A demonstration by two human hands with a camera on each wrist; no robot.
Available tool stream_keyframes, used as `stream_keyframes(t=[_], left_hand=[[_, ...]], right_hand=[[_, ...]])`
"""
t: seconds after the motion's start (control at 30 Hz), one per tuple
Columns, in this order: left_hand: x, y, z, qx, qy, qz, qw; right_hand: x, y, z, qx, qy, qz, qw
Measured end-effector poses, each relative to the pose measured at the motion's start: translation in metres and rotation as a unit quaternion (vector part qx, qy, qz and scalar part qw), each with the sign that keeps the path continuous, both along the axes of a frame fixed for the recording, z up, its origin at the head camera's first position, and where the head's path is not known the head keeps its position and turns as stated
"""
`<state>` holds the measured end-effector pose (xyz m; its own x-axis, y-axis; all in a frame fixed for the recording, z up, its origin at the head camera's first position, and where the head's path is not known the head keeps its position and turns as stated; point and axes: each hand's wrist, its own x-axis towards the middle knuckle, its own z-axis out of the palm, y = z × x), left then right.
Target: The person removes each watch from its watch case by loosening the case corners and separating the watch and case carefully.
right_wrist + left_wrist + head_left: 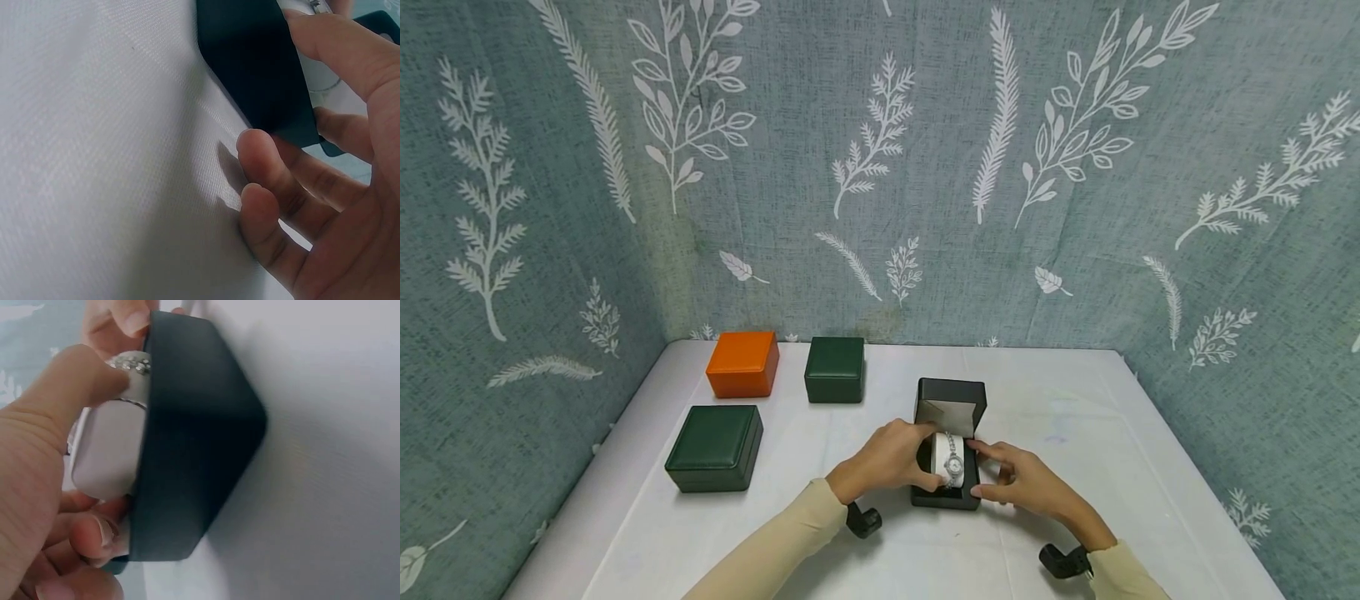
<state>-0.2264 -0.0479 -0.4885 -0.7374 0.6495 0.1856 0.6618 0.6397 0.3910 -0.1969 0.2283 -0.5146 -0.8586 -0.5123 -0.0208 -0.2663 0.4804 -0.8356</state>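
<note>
A black watch box (945, 502) stands on the table with its lid raised at the back. Inside it sits a white cushion (106, 450) wearing a silver wristwatch (953, 467). My left hand (891, 457) pinches the cushion, thumb at the near end and fingers at the far end. From the right side, my right hand (1033, 479) holds the box by its rim, thumb near the front corner, index finger further back. In the right wrist view, two other fingertips (257, 203) hang beside the dark box wall (250, 56).
To the left are an orange box (741, 367), a green box (835, 371) and a larger green box (713, 450), all with lids down. A white cloth covers the table (1060, 408). Leaf-patterned fabric (925, 167) hangs behind and at both sides.
</note>
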Motion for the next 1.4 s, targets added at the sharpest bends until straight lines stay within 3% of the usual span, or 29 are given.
stream_keyframes(t=[0.37,0.77,0.97,1.17,1.4], left_hand=[[-0.003,-0.005,-0.002,0.053,-0.023,-0.02,0.9981],[-0.004,-0.011,-0.004,0.096,-0.061,-0.011,0.9935],[-0.003,-0.012,-0.004,0.108,-0.064,-0.016,0.9919],[-0.001,-0.01,-0.001,0.118,-0.063,-0.027,0.9906],[0.002,-0.007,0.004,0.121,-0.063,-0.04,0.9898]], right_hand=[[0.001,0.0,0.001,0.008,0.001,-0.011,1.0],[0.001,-0.001,0.004,0.023,0.006,-0.004,1.0],[-0.001,0.0,0.007,0.03,0.059,-0.005,0.998],[-0.001,-0.005,0.015,-0.001,0.112,-0.013,0.994],[0.002,-0.017,0.019,-0.037,0.08,0.008,0.996]])
